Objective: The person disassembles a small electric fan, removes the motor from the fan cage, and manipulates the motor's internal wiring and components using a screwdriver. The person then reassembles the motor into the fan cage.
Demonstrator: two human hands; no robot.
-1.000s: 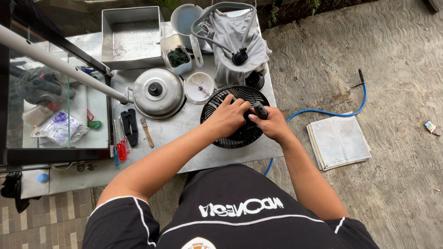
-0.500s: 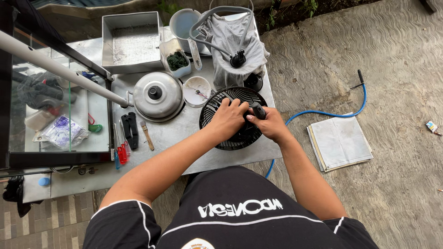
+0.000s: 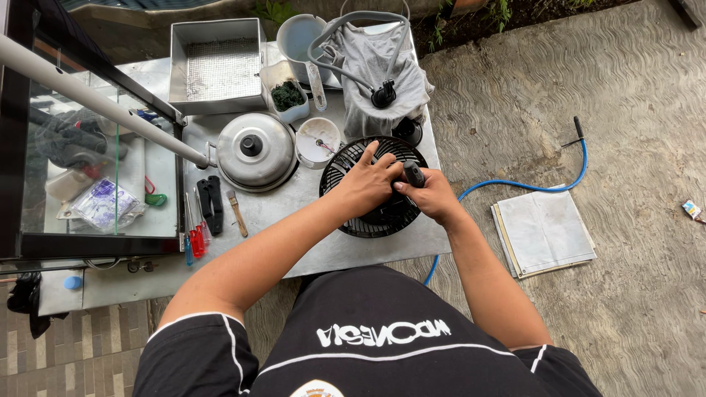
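Observation:
A round black fan grille [image 3: 382,217] lies flat on the grey metal table [image 3: 294,220], near its right front corner. My left hand [image 3: 366,184] rests palm-down on top of the grille with fingers spread, pressing on it. My right hand [image 3: 430,195] is closed around the dark handle of a screwdriver [image 3: 414,174], which stands upright over the grille's middle, right beside my left fingertips. The tool's tip is hidden by my hands.
A lidded metal pot [image 3: 256,151], white bowl [image 3: 318,140], grey cloth with hose [image 3: 379,70], metal tray [image 3: 218,66] and loose tools [image 3: 209,209] crowd the table. A glass cabinet [image 3: 88,176] stands left. A blue hose [image 3: 529,184] and boards [image 3: 543,231] lie on the concrete at right.
Both hands stay on the grille. My right hand has shifted slightly around the screwdriver handle, and the handle now shows more upright between the hands.

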